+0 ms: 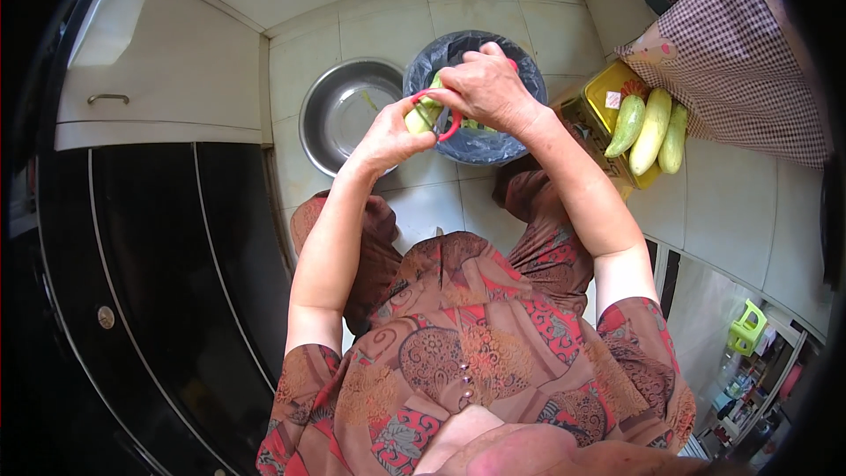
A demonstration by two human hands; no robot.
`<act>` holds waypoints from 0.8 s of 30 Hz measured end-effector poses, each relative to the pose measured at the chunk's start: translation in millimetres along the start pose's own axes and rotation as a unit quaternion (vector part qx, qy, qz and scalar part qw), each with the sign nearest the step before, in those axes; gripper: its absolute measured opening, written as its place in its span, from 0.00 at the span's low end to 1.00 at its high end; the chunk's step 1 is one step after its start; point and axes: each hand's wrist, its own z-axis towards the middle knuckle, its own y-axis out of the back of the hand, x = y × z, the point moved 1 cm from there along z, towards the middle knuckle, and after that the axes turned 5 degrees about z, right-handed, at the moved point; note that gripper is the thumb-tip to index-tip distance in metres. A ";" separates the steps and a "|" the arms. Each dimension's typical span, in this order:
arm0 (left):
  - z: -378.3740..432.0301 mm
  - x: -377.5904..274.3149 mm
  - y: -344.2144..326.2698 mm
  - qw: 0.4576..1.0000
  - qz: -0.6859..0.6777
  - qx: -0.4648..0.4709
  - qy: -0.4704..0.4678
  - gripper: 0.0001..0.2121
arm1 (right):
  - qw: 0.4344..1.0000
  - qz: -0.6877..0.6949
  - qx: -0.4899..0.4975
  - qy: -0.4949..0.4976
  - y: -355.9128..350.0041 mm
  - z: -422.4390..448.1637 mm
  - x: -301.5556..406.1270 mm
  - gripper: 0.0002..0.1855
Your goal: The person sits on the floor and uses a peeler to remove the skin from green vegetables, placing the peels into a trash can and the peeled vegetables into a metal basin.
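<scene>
Above the bin lined with a dark plastic bag (509, 149), my left hand (390, 135) grips the lower end of a pale green cucumber-like vegetable (421, 118). My right hand (489, 89) is closed on a red-handled peeler (455, 127), whose blade frame lies across the vegetable. Part of the vegetable is hidden by the fingers. Green peelings (472, 124) show inside the bin. To the left of the bin stands a round stainless steel basin (320, 122) with a small strip of peel in it.
Several pale green cucumber-like vegetables (651, 132) lie on a yellow box (598, 96) at the right, beside a checked cloth (733, 79). A white cabinet (165, 53) and black panels (145, 225) stand at the left. A green plastic stool (747, 328) is far right.
</scene>
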 end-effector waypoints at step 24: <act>-4.2 -1.6 -13.4 0.982 0.168 -0.059 -0.064 0.27 | 0.993 0.099 -0.046 -0.055 13.4 -14.1 -55.9 0.23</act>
